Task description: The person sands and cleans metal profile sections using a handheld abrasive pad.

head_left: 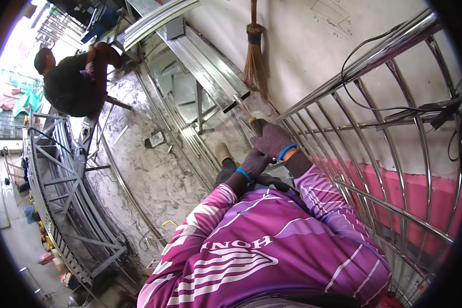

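Note:
Both my hands wear dark knit gloves with blue cuffs and meet in front of my waist, beside the railing. My left hand [255, 162] is closed, its fingers pressed against the lower side of the other glove. Just above it, my right hand [273, 140] is curled, knuckles upward. A tan tip [252, 120] shows at the right hand's upper fingers; I cannot tell what the hands hold. Close to my right hand stands the shiny metal railing [367, 194]. Long metal channels [205, 64] end just beyond my fingers.
A straw broom [254, 64] hangs against the white wall. Black cable [374, 109] loops over the railing. At the left, a person [74, 79] in dark clothes bends over metalwork. A grey metal frame [61, 179] stands left, and long metal bars [185, 123] lie along the stained floor.

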Available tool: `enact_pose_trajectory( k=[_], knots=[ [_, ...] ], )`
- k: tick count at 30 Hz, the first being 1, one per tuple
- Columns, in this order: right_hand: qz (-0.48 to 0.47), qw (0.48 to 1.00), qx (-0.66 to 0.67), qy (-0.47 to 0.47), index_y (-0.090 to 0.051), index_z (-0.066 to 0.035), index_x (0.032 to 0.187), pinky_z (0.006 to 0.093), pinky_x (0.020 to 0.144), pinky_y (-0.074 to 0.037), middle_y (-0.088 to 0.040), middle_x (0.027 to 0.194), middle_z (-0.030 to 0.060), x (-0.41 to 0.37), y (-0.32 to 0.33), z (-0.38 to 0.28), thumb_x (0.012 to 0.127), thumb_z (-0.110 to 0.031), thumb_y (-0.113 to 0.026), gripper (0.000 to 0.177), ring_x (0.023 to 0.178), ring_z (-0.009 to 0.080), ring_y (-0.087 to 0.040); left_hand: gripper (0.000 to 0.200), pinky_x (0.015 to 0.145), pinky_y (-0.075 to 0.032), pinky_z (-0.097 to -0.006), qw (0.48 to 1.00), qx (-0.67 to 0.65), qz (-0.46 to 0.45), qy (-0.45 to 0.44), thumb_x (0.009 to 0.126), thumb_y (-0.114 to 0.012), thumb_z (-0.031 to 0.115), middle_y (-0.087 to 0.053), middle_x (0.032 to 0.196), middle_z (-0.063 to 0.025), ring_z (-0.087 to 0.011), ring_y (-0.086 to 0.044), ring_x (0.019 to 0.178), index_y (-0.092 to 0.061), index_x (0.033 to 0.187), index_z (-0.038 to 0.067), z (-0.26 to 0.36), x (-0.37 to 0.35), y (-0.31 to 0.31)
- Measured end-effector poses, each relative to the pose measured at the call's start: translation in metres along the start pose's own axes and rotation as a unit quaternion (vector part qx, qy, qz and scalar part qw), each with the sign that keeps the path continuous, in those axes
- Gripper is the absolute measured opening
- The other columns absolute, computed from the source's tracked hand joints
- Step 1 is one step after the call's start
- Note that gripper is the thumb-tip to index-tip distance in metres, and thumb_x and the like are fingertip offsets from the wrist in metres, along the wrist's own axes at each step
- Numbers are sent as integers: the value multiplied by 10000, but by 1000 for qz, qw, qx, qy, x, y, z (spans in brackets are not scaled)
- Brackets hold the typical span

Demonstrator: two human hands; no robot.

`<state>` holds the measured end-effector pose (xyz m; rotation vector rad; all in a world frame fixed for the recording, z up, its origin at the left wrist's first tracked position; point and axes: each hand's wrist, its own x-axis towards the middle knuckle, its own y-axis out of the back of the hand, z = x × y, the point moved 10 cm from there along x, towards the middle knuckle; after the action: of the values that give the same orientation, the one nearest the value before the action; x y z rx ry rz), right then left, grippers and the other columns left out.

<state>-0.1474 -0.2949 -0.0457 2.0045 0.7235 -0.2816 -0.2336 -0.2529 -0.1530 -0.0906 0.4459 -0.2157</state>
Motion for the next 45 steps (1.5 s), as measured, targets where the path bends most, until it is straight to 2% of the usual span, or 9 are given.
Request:
enact_pose_trajectory(
  k=[9,14,20,22,25,27,30,34,45],
  knots=[
    [-34,999,-33,-15,-651,-28,1198,523,970,-545,-700,1164,297,2,-3,-2,790,-348,-725,524,1114,446,-678,304,762,-569,-387,996,44,75,-3,950,-672,218,-764,968,-174,-256,-744,837,-695,1161,1,-2,6,12],
    [-12,1000,-23,-2,-657,30,1197,476,950,-558,-707,1109,317,1,3,-1,778,-321,-743,554,1069,450,-690,321,831,-561,-473,935,314,136,-88,982,-632,309,-738,1042,-243,-382,-732,982,-698,1198,81,-13,22,57],
    [-164,931,325,23,-652,-4,1049,394,681,-575,-701,818,155,-5,-26,16,740,-173,-783,376,711,243,-688,370,891,-542,-495,894,447,24,-8,953,-642,346,-729,1097,-251,-435,-690,1064,-705,1210,87,1,15,58],
    [-141,966,210,51,-625,24,1128,387,652,-541,-666,839,132,10,-50,51,691,-186,-813,520,751,234,-660,375,888,-548,-489,881,470,-40,-25,952,-654,341,-733,1086,-247,-423,-701,1045,-705,1234,98,19,1,51],
    [-156,906,391,48,-616,30,1132,367,644,-537,-666,816,83,-27,-66,65,725,-118,-783,464,700,211,-644,382,864,-572,-467,873,453,-157,-94,941,-711,295,-750,1041,-225,-388,-730,964,-702,1279,116,116,-36,50],
    [-147,869,470,39,-619,30,1135,355,635,-535,-669,809,74,-52,-78,84,729,-106,-778,457,687,201,-644,341,754,-568,-469,896,397,-36,-196,927,-736,310,-709,806,-185,-366,-723,800,-722,1226,146,199,-39,87],
    [-163,822,545,-22,-628,27,1150,339,671,-550,-678,817,69,-82,-96,104,734,-65,-747,441,703,177,-654,858,1050,-468,-534,729,601,143,-294,818,-804,411,-561,1434,-248,-417,-595,1259,-448,1515,60,291,-39,107],
    [-87,886,444,-99,-655,15,1122,334,691,-553,-678,846,81,-83,-111,144,686,-96,-726,456,716,177,-656,1073,1167,-313,-633,671,686,184,-214,738,-844,491,-305,1633,-296,-520,-337,1479,-362,1562,1,222,6,116],
    [29,914,401,-52,-664,-37,1102,366,742,-543,-634,912,71,-73,-80,142,626,-140,-738,493,810,231,-635,337,1018,-451,-534,661,650,170,-334,827,-637,145,-624,1149,-99,-338,-600,1097,-669,1161,131,239,-13,66]
  ],
)
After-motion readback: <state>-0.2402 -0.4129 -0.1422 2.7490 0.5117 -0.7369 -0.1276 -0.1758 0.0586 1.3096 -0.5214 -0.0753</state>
